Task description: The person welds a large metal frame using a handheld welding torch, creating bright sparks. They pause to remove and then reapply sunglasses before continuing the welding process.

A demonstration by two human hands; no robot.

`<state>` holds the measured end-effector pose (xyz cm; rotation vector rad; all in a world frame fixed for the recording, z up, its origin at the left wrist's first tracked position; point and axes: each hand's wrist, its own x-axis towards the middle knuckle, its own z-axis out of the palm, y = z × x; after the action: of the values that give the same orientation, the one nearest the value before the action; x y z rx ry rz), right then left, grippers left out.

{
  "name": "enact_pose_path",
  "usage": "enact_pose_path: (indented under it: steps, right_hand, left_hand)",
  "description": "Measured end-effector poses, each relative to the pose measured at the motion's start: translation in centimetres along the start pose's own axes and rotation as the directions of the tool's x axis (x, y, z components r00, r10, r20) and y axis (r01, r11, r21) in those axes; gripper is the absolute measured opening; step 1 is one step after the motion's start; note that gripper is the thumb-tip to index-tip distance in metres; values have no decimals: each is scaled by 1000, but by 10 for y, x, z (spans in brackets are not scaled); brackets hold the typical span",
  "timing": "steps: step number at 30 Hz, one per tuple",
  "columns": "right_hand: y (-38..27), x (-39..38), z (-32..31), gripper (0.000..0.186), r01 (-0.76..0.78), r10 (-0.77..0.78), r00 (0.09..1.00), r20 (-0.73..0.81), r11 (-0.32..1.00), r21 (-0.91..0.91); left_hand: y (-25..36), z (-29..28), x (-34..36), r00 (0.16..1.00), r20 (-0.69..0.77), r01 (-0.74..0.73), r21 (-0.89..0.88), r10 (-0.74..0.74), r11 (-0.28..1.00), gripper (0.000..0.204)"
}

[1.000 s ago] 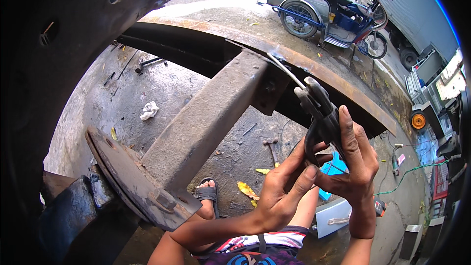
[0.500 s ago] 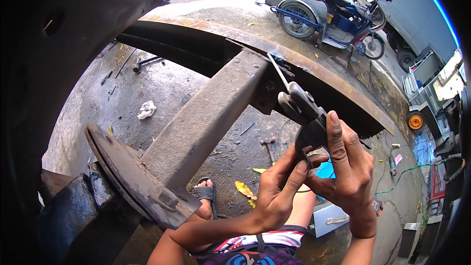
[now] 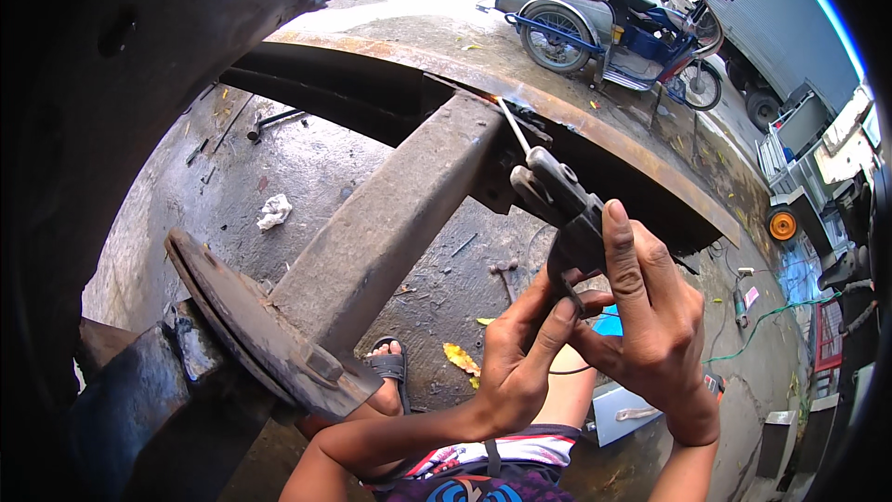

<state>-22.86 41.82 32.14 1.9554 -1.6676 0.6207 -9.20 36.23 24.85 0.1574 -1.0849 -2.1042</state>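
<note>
Both hands are on a black welding electrode holder. My right hand is closed around its handle, index finger stretched along the top. My left hand pinches the lower part of the handle, thumb pressed against the fingers. From the holder's jaws a thin pale welding rod points up and away. Its tip meets the seam where a grey steel crossbeam joins a long rusty steel rail. A small orange glow shows beside the tip.
A bolted curved plate sits at the crossbeam's near end. Dark metal looms at left. On the ground lie a hammer, crumpled white paper and a green cable. A tricycle stands beyond the rail.
The rod's tip has shifted slightly left and up along the seam, and an orange glow has appeared there. Both hands keep their hold on the electrode holder.
</note>
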Motion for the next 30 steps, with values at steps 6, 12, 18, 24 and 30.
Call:
enact_pose_path:
  steps: [6, 12, 18, 24, 30]
  right_hand:
    - [-6, 3, -7, 90, -16, 19, 998, 54, 999, -47]
    - [-5, 1, -5, 97, -36, 34, 998, 56, 999, 25]
    - [5, -4, 2, 96, -227, 242, 970, -15, 928, 297]
    - [11, -25, -2, 102, -211, 283, 941, -185, 919, 333]
    - [2, -19, -4, 100, -58, 68, 988, -138, 995, 78]
  left_hand:
    - [5, 1, 0, 1000, 13, -28, 21, 28, 999, 52]
    - [5, -2, 0, 999, 48, -21, -7, 21, 1000, 54]
    - [4, -2, -3, 997, 77, -29, 26, 27, 999, 60]
    - [0, -2, -5, 997, 70, -29, 33, 26, 999, 55]
    - [-2, -9, -7, 993, 102, -57, 73, 50, 996, 45]
